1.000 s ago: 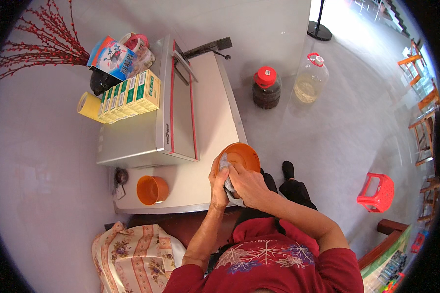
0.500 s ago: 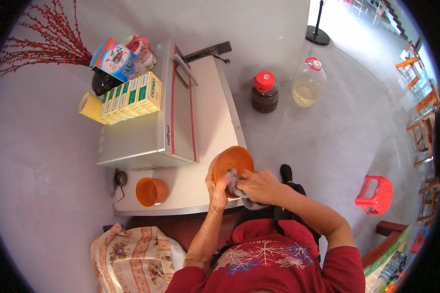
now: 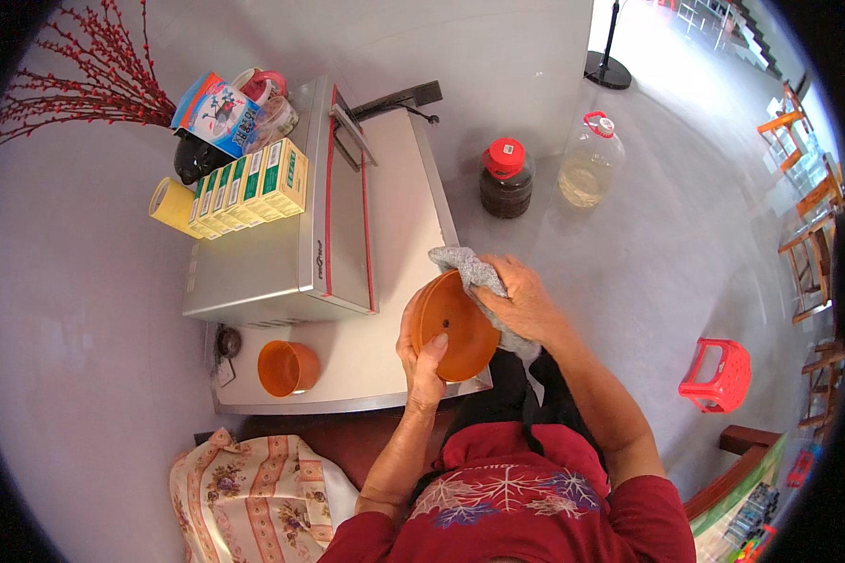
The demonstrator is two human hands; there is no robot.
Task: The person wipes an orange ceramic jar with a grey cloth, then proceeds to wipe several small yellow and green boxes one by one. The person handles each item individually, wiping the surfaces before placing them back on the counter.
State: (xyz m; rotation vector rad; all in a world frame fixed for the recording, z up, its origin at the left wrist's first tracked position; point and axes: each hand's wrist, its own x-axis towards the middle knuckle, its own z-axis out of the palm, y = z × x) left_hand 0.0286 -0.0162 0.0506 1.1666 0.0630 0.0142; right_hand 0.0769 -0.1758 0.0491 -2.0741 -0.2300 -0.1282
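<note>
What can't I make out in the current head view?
All in the head view:
Left hand: some fingertips, hidden behind the orange container.
Right hand: some fingertips, covered by the grey cloth.
Dark spot on the container: too small to tell hole from mark.
Wooden chairs: partly cut off by the fisheye rim.

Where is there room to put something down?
On the table, between the standing bowl and, as seen from above, the left hand. Another bare strip runs between the silver cabinet's front and the table's right edge. It's crowded on the cabinet's top, around the boxes and bag.
</note>
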